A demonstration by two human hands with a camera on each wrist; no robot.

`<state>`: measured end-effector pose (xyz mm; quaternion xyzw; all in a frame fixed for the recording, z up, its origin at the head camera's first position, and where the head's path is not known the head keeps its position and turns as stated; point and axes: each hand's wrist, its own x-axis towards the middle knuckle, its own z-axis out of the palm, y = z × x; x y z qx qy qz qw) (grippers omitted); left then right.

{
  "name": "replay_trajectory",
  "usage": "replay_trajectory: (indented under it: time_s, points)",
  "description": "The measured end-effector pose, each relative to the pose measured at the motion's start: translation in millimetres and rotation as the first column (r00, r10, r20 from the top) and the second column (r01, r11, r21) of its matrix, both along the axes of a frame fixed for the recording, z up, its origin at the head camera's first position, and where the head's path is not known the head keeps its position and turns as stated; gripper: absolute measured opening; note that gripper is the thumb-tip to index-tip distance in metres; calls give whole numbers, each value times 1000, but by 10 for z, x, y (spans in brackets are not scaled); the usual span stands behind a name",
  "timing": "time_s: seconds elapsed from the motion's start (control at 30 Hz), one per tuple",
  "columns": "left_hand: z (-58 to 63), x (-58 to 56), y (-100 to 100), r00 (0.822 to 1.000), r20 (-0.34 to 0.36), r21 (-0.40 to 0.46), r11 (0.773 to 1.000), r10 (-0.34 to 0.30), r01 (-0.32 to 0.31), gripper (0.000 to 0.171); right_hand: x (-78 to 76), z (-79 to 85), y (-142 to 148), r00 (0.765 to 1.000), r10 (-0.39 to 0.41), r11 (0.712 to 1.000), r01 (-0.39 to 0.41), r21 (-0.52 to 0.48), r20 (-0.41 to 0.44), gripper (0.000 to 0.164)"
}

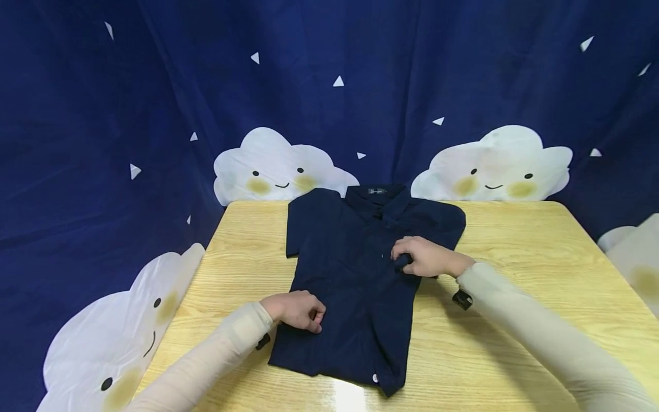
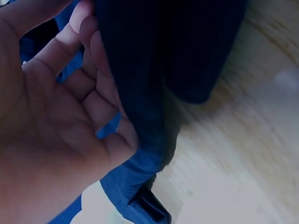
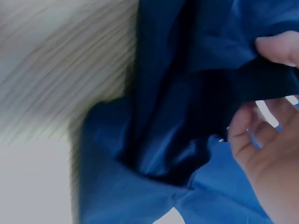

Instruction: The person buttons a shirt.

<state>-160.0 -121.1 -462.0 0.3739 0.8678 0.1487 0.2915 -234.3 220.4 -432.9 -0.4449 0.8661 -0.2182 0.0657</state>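
A dark navy short-sleeved shirt (image 1: 340,274) lies front up on the wooden table, its collar (image 1: 378,203) at the far end and a white button (image 1: 375,377) near the hem. My right hand (image 1: 422,256) pinches a fold of the shirt's front at chest height. In the right wrist view the thumb (image 3: 280,48) is above the cloth and the fingers (image 3: 243,123) are below it. My left hand (image 1: 298,311) is over the lower left side of the shirt, fingers loosely bent. The left wrist view shows its palm (image 2: 42,116) without cloth in it, fingertips beside the fabric.
The wooden table (image 1: 515,274) extends on both sides of the shirt. Behind it hangs a dark blue curtain (image 1: 309,68) with white triangles and smiling clouds (image 1: 494,166). Small dark devices (image 1: 462,299) are strapped under the wrists.
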Motion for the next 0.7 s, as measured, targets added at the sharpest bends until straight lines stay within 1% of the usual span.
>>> replay_trajectory:
  time_s: [0.2, 0.27, 0.33, 0.43, 0.53, 0.6, 0.67, 0.7]
  points:
    - [-14, -6, -13, 1000, 9, 1, 1000, 22, -22, 26, 184, 33, 269, 997, -54, 997, 58, -57, 62, 32]
    - [-10, -8, -12, 1000, 14, 0, 1000, 24, -24, 26, 263, 17, 371, 996, -50, 994, 57, -89, 75, 37]
    - [-5, -7, -10, 999, 23, 2, 1000, 25, -25, 26, 340, 9, 468, 998, -16, 990, 24, -137, 59, 47]
    - [8, -4, -4, 999, 34, 2, 1000, 27, -28, 26, 463, 19, 611, 999, 38, 976, -36, -213, 7, 53]
    - [18, -1, 3, 998, 45, -3, 999, 32, -32, 27, 569, 49, 757, 996, 66, 961, -79, -266, -56, 51]
    - [23, -4, 8, 998, 49, -10, 999, 35, -35, 27, 624, 63, 867, 994, 87, 950, -102, -296, -62, 49]
    - [28, -8, 14, 998, 53, -15, 999, 39, -38, 27, 670, 67, 983, 993, 112, 941, -120, -317, -43, 47]
    - [30, -12, 16, 998, 54, -18, 999, 39, -38, 27, 691, 63, 1044, 991, 132, 934, -131, -332, -21, 48]
